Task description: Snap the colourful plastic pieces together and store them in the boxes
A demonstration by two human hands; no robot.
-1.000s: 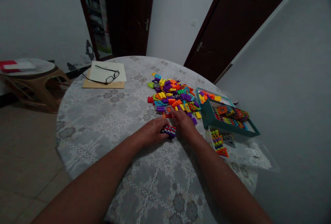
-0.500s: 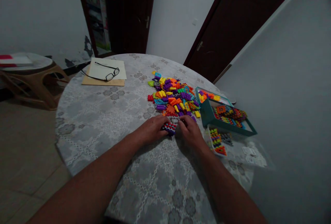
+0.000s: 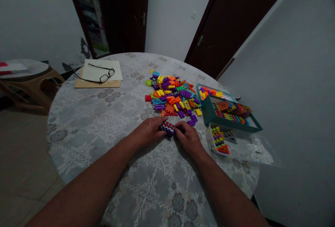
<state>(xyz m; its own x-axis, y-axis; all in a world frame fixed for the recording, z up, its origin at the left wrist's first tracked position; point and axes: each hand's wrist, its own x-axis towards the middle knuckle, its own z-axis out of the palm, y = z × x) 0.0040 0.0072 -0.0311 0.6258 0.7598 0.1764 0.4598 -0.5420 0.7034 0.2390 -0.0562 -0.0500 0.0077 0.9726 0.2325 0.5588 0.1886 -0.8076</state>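
Note:
Both my hands rest on the round table (image 3: 86, 122), closed on a small block of joined plastic pieces (image 3: 168, 127) in red, white and dark purple. My left hand (image 3: 149, 131) grips its left side and my right hand (image 3: 187, 137) grips its right side. Just beyond them lies a heap of loose coloured building pieces (image 3: 172, 96) in purple, orange, yellow, blue and green.
A teal box (image 3: 210, 115) with coloured pieces stands right of the heap. In front of it lies a clear tray (image 3: 218, 139) with a striped built piece. Glasses (image 3: 103, 77) lie on papers (image 3: 98, 80) at the far left. A wall is close on the right.
My right hand has drawn back from the heap's edge and closed on the right side of the small block. The view has shifted a little to the right.

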